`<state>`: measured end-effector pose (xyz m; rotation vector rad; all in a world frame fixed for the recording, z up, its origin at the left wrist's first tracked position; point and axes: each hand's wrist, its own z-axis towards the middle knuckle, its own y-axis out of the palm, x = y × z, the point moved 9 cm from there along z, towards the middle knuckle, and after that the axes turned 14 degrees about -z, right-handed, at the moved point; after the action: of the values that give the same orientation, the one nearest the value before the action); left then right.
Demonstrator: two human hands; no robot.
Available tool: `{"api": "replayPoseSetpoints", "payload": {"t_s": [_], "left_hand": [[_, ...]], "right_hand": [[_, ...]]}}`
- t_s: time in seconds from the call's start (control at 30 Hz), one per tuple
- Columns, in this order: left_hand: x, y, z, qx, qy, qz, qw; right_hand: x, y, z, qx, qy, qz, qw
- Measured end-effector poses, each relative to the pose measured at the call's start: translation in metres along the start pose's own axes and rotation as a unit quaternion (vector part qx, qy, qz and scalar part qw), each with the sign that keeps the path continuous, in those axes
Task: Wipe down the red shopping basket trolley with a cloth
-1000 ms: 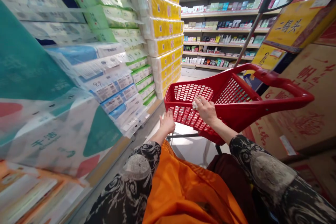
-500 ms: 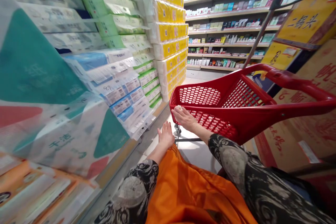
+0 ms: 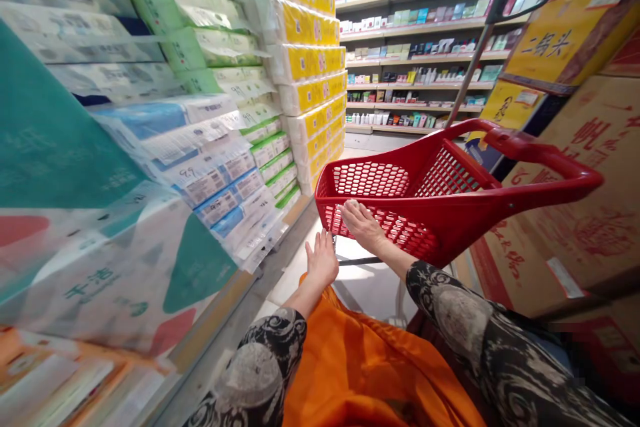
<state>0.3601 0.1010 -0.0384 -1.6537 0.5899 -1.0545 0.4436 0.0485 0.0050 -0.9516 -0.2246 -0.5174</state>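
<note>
A red plastic shopping cart (image 3: 465, 213) with mesh sides stands just ahead, its handle to the right. My right hand (image 3: 364, 225) is in front of the cart's near side, fingers stretched out toward the rim; whether it touches the plastic I cannot tell. Lower and to the left, my left hand (image 3: 321, 257) has its fingers spread with nothing in them, close to the cart's front left corner. An orange apron (image 3: 370, 360) hangs below my forearms.
Wrapped tissue packs (image 3: 220, 177) are stacked along the left, with yellow-and-white packs (image 3: 310, 80) farther on. Cardboard boxes (image 3: 565, 233) line the right. A grey-handled pole (image 3: 470, 70) leans behind the cart. Shelves of cosmetics (image 3: 425, 57) close off the back.
My right hand has shifted slightly right along the cart's side and my left hand a little right and up. The whole view has turned slightly, sliding the cart and shelves left.
</note>
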Motion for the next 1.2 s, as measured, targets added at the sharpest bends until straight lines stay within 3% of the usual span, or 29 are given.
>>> {"api": "replayPoseSetpoints", "payload": {"t_s": [0.1,0.17,0.27,0.37,0.43,0.53,0.63,0.7,0.8,0.9,0.97,1.03,1.2], "left_hand": [[0.015,0.003,-0.005,-0.008,0.031,0.012,0.999],[0.020,0.006,-0.007,-0.017,0.037,0.020,0.999],[0.024,0.007,-0.003,-0.017,0.033,0.023,0.999],[0.035,0.005,0.006,0.000,0.033,0.014,0.999],[0.046,0.005,0.010,0.005,0.041,0.011,0.999],[0.061,0.008,0.009,0.003,0.060,0.010,0.998],[0.067,0.011,0.005,0.004,0.072,0.012,0.997],[0.066,0.015,0.004,-0.003,0.071,0.014,0.997],[0.065,0.019,0.007,-0.008,0.067,0.017,0.998],[0.072,0.022,0.013,-0.004,0.068,0.024,0.997],[0.080,0.024,0.014,-0.005,0.076,0.027,0.997],[0.089,0.025,0.013,-0.004,0.091,0.028,0.995],[0.103,0.029,0.003,-0.006,0.121,0.031,0.992]], "right_hand": [[-0.018,0.030,-0.032,-0.059,-0.029,0.002,0.998],[-0.026,0.038,-0.050,-0.075,-0.036,0.001,0.997],[-0.015,0.020,-0.050,-0.041,-0.034,0.006,0.999],[0.018,-0.009,-0.026,0.016,0.007,0.006,1.000],[0.035,-0.015,-0.014,0.024,0.031,0.004,0.999],[0.031,0.005,-0.024,-0.020,0.020,0.007,1.000],[0.010,0.040,-0.061,-0.094,0.006,0.015,0.995],[0.003,0.052,-0.082,-0.122,0.005,0.018,0.992],[0.013,0.036,-0.087,-0.103,0.004,0.011,0.995],[0.045,0.001,-0.069,-0.036,0.034,-0.006,0.999],[0.061,-0.011,-0.062,-0.016,0.055,-0.011,0.998],[0.062,-0.004,-0.070,-0.033,0.052,-0.009,0.998],[0.034,0.035,-0.126,-0.105,0.039,-0.038,0.993]]}}
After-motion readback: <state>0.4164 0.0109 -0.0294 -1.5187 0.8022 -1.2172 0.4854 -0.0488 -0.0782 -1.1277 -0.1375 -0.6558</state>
